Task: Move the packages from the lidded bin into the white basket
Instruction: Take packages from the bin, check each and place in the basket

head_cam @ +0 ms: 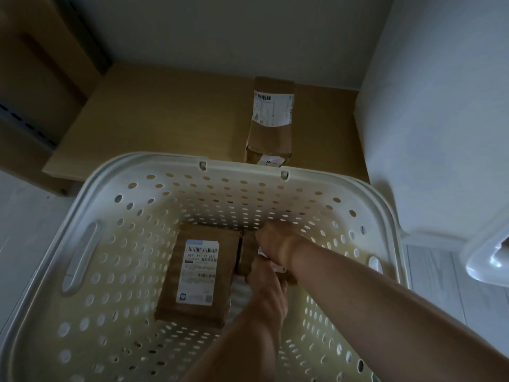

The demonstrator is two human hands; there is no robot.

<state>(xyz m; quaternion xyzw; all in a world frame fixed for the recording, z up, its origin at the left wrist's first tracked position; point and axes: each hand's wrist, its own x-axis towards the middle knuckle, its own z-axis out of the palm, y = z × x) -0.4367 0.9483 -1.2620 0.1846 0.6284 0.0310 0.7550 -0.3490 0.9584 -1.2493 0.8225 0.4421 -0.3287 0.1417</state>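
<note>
The white basket with perforated walls fills the lower view. On its floor lies a brown package with a white shipping label. To its right sits a second brown package, mostly hidden by my hands. My left hand grips its near end and my right hand grips its far end, both reaching deep into the basket. A third brown labelled package lies on the wooden surface behind the basket. The lidded bin's white edge shows at the right.
A wooden board or table runs behind the basket, against a pale wall. A large white body stands at the right. Pale floor shows at the left.
</note>
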